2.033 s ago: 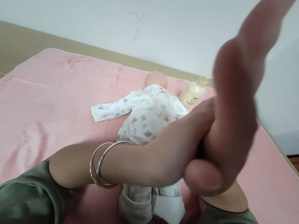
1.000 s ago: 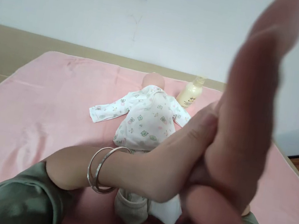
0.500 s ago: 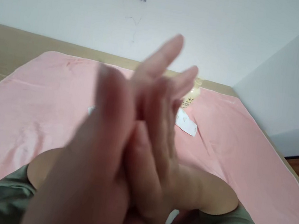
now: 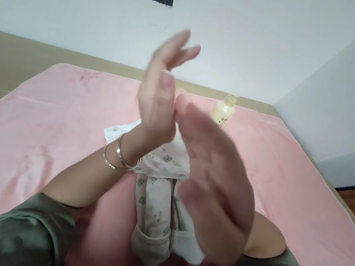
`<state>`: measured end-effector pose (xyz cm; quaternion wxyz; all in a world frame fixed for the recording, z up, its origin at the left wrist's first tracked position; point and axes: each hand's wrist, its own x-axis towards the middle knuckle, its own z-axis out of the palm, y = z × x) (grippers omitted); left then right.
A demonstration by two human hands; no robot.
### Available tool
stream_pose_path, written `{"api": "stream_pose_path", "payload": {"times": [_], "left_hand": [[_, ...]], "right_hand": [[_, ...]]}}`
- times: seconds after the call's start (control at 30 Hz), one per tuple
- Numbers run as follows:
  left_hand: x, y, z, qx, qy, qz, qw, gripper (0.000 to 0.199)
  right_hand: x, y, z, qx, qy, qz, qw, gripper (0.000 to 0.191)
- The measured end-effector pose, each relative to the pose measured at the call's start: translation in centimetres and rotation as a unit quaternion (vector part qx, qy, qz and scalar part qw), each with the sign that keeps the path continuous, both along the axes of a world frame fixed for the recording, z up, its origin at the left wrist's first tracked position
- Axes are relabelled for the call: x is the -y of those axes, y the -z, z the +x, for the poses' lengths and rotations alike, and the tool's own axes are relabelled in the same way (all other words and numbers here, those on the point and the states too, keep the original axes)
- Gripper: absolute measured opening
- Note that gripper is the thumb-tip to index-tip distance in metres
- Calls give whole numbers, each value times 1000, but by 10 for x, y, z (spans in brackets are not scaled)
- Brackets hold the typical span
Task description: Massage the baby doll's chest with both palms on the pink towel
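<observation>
My left hand (image 4: 157, 101), with two thin silver bangles (image 4: 122, 156) on its wrist, is raised over the middle of the bed with its fingers apart. Close to the camera and blurred, my right hand (image 4: 219, 184) has its fingers stretched towards the left palm. Around the left thumb and right fingertips the two hands overlap in view; whether they touch I cannot tell. Neither hand shows anything in it. Below and behind them lie a small white printed top (image 4: 166, 160) and matching printed pants (image 4: 157, 205), partly hidden by the hands.
A pale yellow bottle (image 4: 223, 113) stands on the pink sheet (image 4: 94, 107) behind my right hand. Beyond the sheet runs a wooden ledge (image 4: 16, 49) against the white wall (image 4: 244, 41). Two dark green cloth-covered parts (image 4: 25, 234) of my clothing frame the near edge.
My hands were pressed together, blurred, in the middle. They have since shifted apart, the left now farther off and the right nearer the camera, so the printed clothes show.
</observation>
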<state>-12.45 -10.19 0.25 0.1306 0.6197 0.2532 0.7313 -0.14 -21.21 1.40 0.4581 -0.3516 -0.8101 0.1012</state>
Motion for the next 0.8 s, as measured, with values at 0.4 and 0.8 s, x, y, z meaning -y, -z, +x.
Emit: {"api": "stream_pose_path", "payload": {"times": [0.4,0.8], "left_hand": [[-82,92,16,-42,-113,-275,954,35],[-77,111,8,-179,-185,-254,932,29]], "right_hand": [[-165,101,-12,37,124,-9,992,39],[-183,118,5,136,47,-82,986,56]]}}
